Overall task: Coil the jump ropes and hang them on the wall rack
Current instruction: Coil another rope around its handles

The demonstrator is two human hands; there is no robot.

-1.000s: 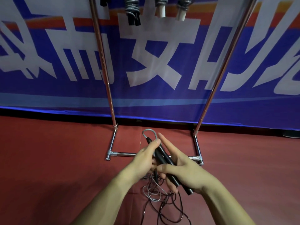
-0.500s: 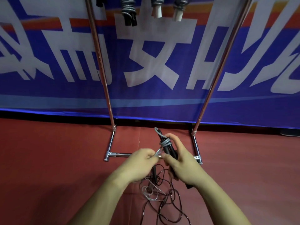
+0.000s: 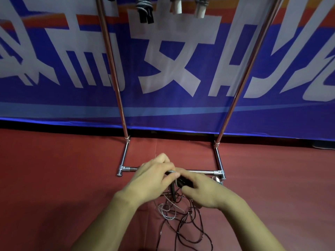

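Both hands are together low in the view. The right hand (image 3: 204, 192) is closed around the black jump rope handles (image 3: 183, 182), whose long axis seems to go up-left to down-right. The left hand (image 3: 153, 175) pinches the grey cord (image 3: 171, 171) over their upper end. The loose rope (image 3: 183, 221) lies on the floor just below the hands, while the rack (image 3: 112, 69) stands ahead, with coiled ropes (image 3: 145, 9) hanging high above
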